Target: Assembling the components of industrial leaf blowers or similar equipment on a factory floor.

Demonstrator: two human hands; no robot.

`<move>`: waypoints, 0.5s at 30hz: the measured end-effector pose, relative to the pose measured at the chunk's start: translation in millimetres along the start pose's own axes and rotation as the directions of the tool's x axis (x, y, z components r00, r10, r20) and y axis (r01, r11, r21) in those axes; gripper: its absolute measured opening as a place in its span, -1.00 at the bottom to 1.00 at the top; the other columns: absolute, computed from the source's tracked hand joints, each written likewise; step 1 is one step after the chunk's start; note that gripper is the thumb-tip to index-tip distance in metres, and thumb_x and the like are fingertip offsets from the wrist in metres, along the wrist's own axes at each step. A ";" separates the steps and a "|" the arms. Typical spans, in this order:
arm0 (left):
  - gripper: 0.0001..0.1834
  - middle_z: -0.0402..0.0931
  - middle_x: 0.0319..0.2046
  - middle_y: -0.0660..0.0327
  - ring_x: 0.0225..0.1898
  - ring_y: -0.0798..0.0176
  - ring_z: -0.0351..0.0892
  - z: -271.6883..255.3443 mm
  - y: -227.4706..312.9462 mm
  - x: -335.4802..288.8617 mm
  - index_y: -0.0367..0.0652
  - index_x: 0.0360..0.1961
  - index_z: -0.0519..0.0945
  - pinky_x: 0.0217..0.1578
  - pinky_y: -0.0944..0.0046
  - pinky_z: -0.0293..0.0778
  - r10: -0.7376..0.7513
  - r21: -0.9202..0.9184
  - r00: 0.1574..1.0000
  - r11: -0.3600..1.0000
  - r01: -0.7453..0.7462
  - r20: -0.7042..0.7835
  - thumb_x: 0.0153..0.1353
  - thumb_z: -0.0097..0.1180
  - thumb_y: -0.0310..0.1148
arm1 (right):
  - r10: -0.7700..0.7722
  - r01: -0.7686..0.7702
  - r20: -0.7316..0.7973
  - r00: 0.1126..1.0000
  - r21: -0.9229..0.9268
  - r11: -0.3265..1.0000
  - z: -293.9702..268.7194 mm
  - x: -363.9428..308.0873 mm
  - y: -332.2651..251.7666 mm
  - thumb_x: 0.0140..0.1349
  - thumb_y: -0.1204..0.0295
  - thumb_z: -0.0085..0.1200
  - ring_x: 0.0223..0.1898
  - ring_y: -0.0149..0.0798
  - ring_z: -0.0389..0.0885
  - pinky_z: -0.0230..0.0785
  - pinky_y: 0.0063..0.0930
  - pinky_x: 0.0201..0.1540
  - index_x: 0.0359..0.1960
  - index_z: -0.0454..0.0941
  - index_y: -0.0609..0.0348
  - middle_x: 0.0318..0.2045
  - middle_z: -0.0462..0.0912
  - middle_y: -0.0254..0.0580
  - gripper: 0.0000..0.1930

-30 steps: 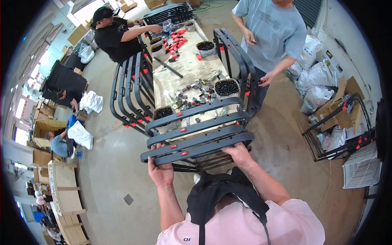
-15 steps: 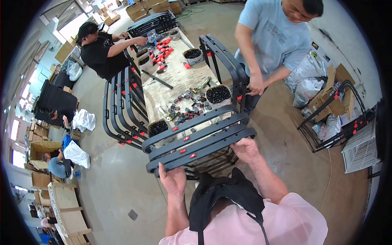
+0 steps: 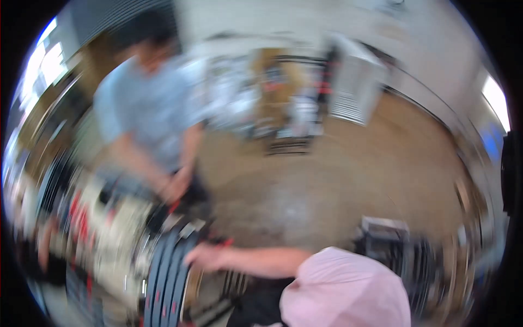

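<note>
The view is smeared by motion. At the lower left, several dark curved metal frames (image 3: 174, 275) with small red pieces stand side by side against the worktable (image 3: 117, 248). My right hand (image 3: 206, 257) reaches to the left and touches the nearest frame close to its far end. Its fingers are too blurred to tell whether they close around the bar. My left hand is out of view.
A co-worker in a light blue shirt (image 3: 150, 109) stands beyond the frames, hands together at the table. Red parts (image 3: 79, 215) lie on the tabletop. Plastic bags (image 3: 229, 95), a cardboard box (image 3: 267, 65) and a white rack (image 3: 357, 82) stand along the wall. More dark frames (image 3: 411, 267) stand at right.
My view has swung to the right, so the table and frames now sit at the lower left. My left hand has left the picture. My right hand stays at the frames.
</note>
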State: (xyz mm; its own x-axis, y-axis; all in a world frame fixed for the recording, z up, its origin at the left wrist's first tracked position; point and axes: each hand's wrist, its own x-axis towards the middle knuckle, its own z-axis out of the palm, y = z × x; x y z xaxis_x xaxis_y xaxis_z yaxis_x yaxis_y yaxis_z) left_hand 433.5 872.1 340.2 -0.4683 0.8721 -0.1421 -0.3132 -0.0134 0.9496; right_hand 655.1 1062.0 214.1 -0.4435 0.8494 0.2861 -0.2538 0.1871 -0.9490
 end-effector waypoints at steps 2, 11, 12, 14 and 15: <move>-0.03 -0.30 0.67 0.07 0.66 -0.22 -0.19 8.0 -36.3 -5.3 -0.07 0.65 0.02 0.64 -0.38 -0.10 -0.313 0.074 0.936 0.942 0.328 -0.160 0.47 -0.12 0.35 | 0.298 -0.212 -0.082 0.951 0.531 0.821 -15.0 8.4 8.4 0.32 0.41 0.19 -0.18 -0.42 0.64 0.48 -0.32 0.03 -0.21 0.79 0.09 -0.24 0.74 -0.48 -0.86; -0.33 -0.32 0.66 0.13 0.64 -0.08 -0.31 54.6 -257.2 70.0 0.14 0.67 -0.02 0.51 -0.23 0.05 -0.623 -0.870 0.608 -0.370 0.326 0.493 0.65 -0.15 -0.10 | 0.556 -0.548 0.069 0.829 0.302 0.780 -52.1 -64.3 -13.6 0.53 0.19 0.16 0.53 0.07 0.28 0.29 0.12 0.45 0.61 0.19 0.10 0.60 0.18 0.03 -0.29; -0.33 -0.29 0.65 0.13 0.63 -0.08 -0.29 89.3 -289.7 36.3 0.13 0.66 -0.01 0.50 -0.22 0.06 -0.700 -0.840 0.471 -0.394 0.372 0.537 0.65 -0.15 -0.10 | 0.598 -0.576 0.034 0.801 0.319 0.753 -89.2 -116.8 14.3 0.55 0.20 0.14 0.52 0.07 0.31 0.31 0.13 0.45 0.61 0.18 0.11 0.58 0.22 0.04 -0.30; -0.35 -0.25 0.63 0.12 0.61 -0.08 -0.25 70.5 -310.4 66.0 0.13 0.64 0.02 0.49 -0.20 0.08 -0.698 -0.903 0.580 -0.387 0.188 0.420 0.64 -0.14 -0.10 | 0.562 -0.500 -0.029 0.827 0.420 0.758 -56.6 -102.3 -71.0 0.57 0.21 0.09 0.49 0.08 0.35 0.31 0.12 0.44 0.54 0.30 0.15 0.54 0.29 0.05 -0.40; -0.35 -0.23 0.62 0.12 0.60 -0.08 -0.23 82.9 -324.3 56.9 0.12 0.64 0.03 0.49 -0.20 0.09 -0.725 -0.905 0.550 -0.395 0.160 0.414 0.64 -0.14 -0.09 | 0.571 -0.487 -0.080 0.817 0.432 0.759 -61.4 -116.1 -57.4 0.57 0.21 0.09 0.48 0.07 0.36 0.31 0.12 0.44 0.52 0.34 0.16 0.54 0.30 0.05 -0.42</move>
State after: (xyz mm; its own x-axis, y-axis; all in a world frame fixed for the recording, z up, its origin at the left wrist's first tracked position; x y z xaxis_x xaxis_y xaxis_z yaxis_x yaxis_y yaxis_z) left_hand 576.9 966.6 47.3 0.3115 0.6920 -0.6513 -0.6988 -0.2976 -0.6505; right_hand 774.0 982.9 227.2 -0.4385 0.8405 -0.3183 -0.3479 -0.4853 -0.8021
